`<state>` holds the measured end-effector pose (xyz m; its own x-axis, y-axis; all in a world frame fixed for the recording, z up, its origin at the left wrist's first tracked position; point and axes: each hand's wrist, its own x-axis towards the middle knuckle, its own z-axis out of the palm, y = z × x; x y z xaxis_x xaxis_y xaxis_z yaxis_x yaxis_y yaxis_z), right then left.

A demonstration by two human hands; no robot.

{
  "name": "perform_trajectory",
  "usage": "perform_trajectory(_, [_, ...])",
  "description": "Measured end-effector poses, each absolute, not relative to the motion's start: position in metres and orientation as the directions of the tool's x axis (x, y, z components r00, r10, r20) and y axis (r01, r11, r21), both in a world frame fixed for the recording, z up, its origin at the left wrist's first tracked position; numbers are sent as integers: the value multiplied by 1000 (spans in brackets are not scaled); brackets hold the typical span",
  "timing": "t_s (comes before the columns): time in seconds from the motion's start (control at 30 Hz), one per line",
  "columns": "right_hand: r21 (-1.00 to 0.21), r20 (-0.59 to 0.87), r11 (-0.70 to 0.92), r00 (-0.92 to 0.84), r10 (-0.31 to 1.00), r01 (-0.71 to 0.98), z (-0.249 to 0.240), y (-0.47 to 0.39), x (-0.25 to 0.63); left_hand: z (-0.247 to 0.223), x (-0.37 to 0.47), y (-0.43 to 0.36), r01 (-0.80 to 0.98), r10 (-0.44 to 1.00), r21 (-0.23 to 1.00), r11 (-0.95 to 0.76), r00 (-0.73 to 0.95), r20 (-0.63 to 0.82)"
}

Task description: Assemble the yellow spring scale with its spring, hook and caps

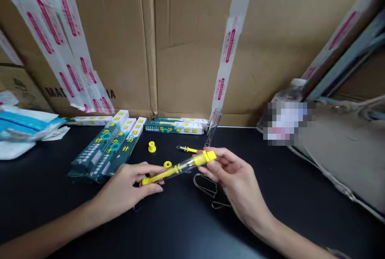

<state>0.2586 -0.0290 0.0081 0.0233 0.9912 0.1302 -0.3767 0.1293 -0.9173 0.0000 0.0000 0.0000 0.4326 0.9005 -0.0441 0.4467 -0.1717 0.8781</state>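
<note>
A clear tube with yellow parts inside (189, 165) is held tilted above the black table, its right end higher. My left hand (132, 182) pinches its lower left end, and my right hand (231, 174) grips the yellow cap at its upper right end. Just behind the tube lie a small yellow ring (167, 164) and a yellow flanged cap (152, 147). A thin yellow rod with a metal end (187, 149) and an empty clear tube (214, 127) are behind my right hand. Bent metal wire hooks (205, 185) lie beside its fingers.
Narrow green and white boxes (105, 146) lie at the left, with others (174, 126) at the back. Large cardboard cartons (192, 42) stand behind. A blue and white packet (30, 124) is far left; a bottle (296, 88) and a grey bag (345, 150) are right.
</note>
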Motion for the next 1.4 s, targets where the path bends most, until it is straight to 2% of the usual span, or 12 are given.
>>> perform_trajectory(0.23, [-911, 136, 140, 39, 990, -388, 8, -29, 257, 1, 4, 2, 423, 896, 889, -176, 443, -34])
perform_trajectory(0.47, [-880, 150, 152, 40, 988, -449, 14, -29, 250, -1, 4, 1, 381, 909, 921, -83, 408, -87])
perform_trajectory(0.83, [-912, 167, 166, 28, 986, -375, 13, -30, 253, -1, 3, 1, 403, 911, 909, -105, 406, -75])
perform_trajectory(1.23, [-896, 156, 175, 80, 984, -407, 14, -29, 253, 4, 6, 0, 391, 907, 913, -119, 417, -60])
perform_trajectory(1.4, [-907, 175, 215, 140, 975, -363, 16, -26, 250, 3, 6, -1, 389, 909, 915, -111, 412, -65])
